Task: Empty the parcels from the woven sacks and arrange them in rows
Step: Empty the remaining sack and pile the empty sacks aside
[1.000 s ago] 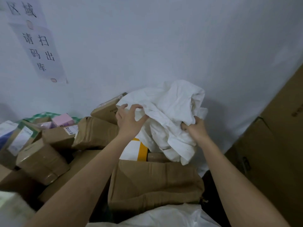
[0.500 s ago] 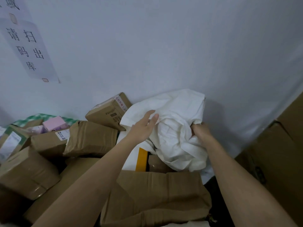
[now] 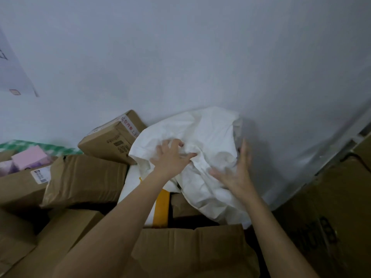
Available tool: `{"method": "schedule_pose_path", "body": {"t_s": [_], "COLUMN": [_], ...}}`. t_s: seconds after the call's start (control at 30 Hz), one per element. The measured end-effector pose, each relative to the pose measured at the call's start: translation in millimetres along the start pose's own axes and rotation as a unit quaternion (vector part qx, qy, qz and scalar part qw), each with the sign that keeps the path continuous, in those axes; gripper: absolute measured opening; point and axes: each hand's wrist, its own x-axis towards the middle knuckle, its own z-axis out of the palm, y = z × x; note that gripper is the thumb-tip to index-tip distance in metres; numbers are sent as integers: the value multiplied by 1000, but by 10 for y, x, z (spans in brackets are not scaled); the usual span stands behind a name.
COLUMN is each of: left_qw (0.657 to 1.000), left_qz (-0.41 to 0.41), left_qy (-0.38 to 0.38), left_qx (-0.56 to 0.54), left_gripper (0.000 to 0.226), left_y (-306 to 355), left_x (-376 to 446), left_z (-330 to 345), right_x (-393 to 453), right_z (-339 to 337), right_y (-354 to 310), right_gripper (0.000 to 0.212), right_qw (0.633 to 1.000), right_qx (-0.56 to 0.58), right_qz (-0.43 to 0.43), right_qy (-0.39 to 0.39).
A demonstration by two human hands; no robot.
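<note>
A crumpled white woven sack [image 3: 206, 133] lies bunched against the wall on top of the parcel pile. My left hand [image 3: 172, 157] presses down on its left part with fingers slightly bent into the fabric. My right hand [image 3: 234, 173] is spread wide at the sack's right side and holds nothing. Brown paper parcels [image 3: 84, 179] lie to the left, and a large one [image 3: 190, 253] lies in front under my arms. A white parcel with a yellow stripe [image 3: 160, 205] shows beneath the sack.
A tilted cardboard box [image 3: 112, 139] leans against the wall left of the sack. A pink box [image 3: 30, 157] sits at the far left. Tall cardboard cartons [image 3: 331, 217] stand at the right. A paper notice [image 3: 12, 67] hangs on the wall.
The sack was pushed back and down against the wall. My right hand let go of it and spread open. My left hand went from gripping the fabric to pressing on it.
</note>
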Motion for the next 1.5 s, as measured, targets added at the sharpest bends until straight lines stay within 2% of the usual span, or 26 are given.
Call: {"method": "schedule_pose_path", "body": {"t_s": [0.03,0.1,0.17,0.23,0.3,0.33,0.4,0.43,0.47,0.53,0.6,0.67,0.73,0.83,0.9,0.93,1.03,1.07,1.17,1.27,1.33,1.4,1.5], "left_qw": [1000,999,998,995,989,985,970,967,971,991,996,997,992,970,963,961,957,962,984,991,994,993,978], "left_qz": [-5,-11,-7,18,56,78,96,74,34,-32,-48,-57,-79,-99,-101,-98,-89,-96,-129,-118,-108,-95,-72], "left_qy": [0,-11,-25,-51,-57,-19,108,155,170,118,40,26,79,145,152,153,165,147,45,-12,-22,-14,11], "left_qx": [20,40,58,87,126,155,195,189,163,45,-69,-41,61,168,199,210,221,208,117,54,-3,-67,-195], "left_gripper": [43,41,41,45,56,65,76,81,88,99,95,87,85,95,103,105,104,102,85,73,61,42,35], "left_y": [25,67,67,1,-105,-160,-263,-310,-363,-438,-480,-511,-548,-637,-714,-731,-667,-620,-515,-526,-541,-523,-394], "left_x": [-3,30,35,50,37,19,-8,3,27,73,139,173,230,321,373,379,376,377,416,470,460,422,319], "left_z": [5,37,20,4,-18,-27,-78,-110,-151,-227,-221,-151,-77,-9,11,38,66,73,130,171,173,174,251], "right_x": [-3,77,186,324,501,593,730,780,804,841,874,888,894,824,767,750,733,725,648,599,665,774,907], "right_z": [-16,46,132,176,126,87,49,57,77,147,211,249,311,377,358,315,143,108,145,275,357,425,491], "right_y": [-61,-84,-30,62,179,236,323,376,409,485,555,632,754,900,944,952,821,759,637,651,694,747,830], "right_gripper": [135,143,145,147,140,133,123,120,118,113,109,107,105,105,119,124,112,115,137,143,132,118,64], "right_qw": [995,961,930,921,918,913,895,883,874,854,826,804,787,784,795,809,864,873,859,817,785,759,742], "right_qx": [-78,-234,-334,-368,-376,-384,-410,-423,-430,-453,-487,-510,-529,-546,-542,-526,-413,-384,-400,-485,-538,-577,-558], "right_qz": [-52,-133,-136,-114,-110,-117,-163,-196,-221,-253,-285,-306,-316,-289,-248,-216,-63,-39,-34,-89,-142,-242,-353], "right_qy": [-30,-72,-74,-63,-64,-69,-65,-55,-45,-25,-9,-6,-11,-52,-114,-149,-279,-298,-319,-300,-271,-182,-113]}}
